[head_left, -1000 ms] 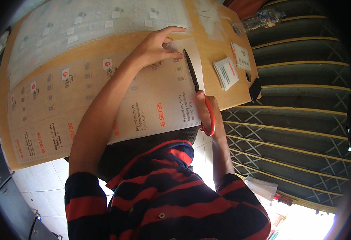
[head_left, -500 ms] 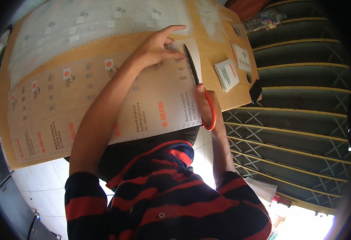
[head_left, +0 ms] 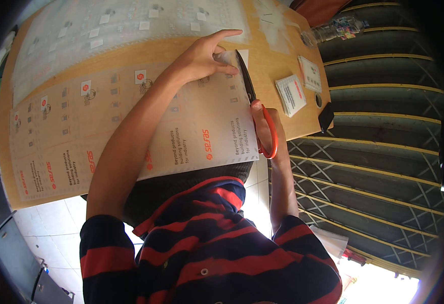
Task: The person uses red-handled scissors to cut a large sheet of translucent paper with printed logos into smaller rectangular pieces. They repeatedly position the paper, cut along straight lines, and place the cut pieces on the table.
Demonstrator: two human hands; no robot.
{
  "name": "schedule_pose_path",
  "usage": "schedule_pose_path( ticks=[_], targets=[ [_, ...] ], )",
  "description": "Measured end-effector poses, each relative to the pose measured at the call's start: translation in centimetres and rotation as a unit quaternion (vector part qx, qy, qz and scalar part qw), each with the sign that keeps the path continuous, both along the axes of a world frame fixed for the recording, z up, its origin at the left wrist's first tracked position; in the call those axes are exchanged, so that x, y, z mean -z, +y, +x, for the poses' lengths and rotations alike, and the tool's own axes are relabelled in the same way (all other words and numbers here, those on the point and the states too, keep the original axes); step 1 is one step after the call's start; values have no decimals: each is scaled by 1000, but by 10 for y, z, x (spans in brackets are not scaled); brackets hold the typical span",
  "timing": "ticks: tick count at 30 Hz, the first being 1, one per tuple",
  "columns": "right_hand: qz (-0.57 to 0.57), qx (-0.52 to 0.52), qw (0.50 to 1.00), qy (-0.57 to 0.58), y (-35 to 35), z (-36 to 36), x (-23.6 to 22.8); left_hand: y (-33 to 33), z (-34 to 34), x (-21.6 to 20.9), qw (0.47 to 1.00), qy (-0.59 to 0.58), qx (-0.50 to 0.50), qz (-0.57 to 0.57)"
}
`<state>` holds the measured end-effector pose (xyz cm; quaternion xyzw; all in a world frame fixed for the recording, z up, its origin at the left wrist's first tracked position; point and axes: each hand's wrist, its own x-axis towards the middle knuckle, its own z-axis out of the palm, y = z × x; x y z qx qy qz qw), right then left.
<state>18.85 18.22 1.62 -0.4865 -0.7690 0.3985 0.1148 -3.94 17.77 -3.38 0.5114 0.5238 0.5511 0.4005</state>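
Observation:
A large translucent printed sheet (head_left: 191,109) lies along the near side of the table, with orange and dark print on it. My right hand (head_left: 266,121) grips the scissors (head_left: 247,78) by their orange-red handles at the sheet's right edge. The dark blades point away from me along that edge, near a pale strip beyond them. On the sheet's far right corner rests my left hand (head_left: 204,60). Its index finger is stretched out to the right and the thumb is apart, beside the blades; the other fingers are curled and partly hidden.
Another translucent sheet (head_left: 125,30) covers the far part of the wooden table (head_left: 310,119). Small printed stacks (head_left: 292,96) lie to the right, by a dark flat object (head_left: 325,116). A plastic bottle (head_left: 336,29) lies at the far right. A ribbed metal shutter (head_left: 384,121) stands beyond the table's right edge.
My right hand and the scissors have moved a little farther away along the sheet's right edge. Less of the pale strip shows beside the blades. My left hand keeps its place on the sheet.

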Motion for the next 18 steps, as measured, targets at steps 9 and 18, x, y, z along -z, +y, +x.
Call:
schedule_pose_path(
  ticks=[9,18],
  targets=[
    [7,4,1000,-19,9,-9,2,2,-1,2,999,38,-13,-2],
    [12,52,999,11,23,3,-17,0,-6,1,998,-48,-33,-8]
  ],
)
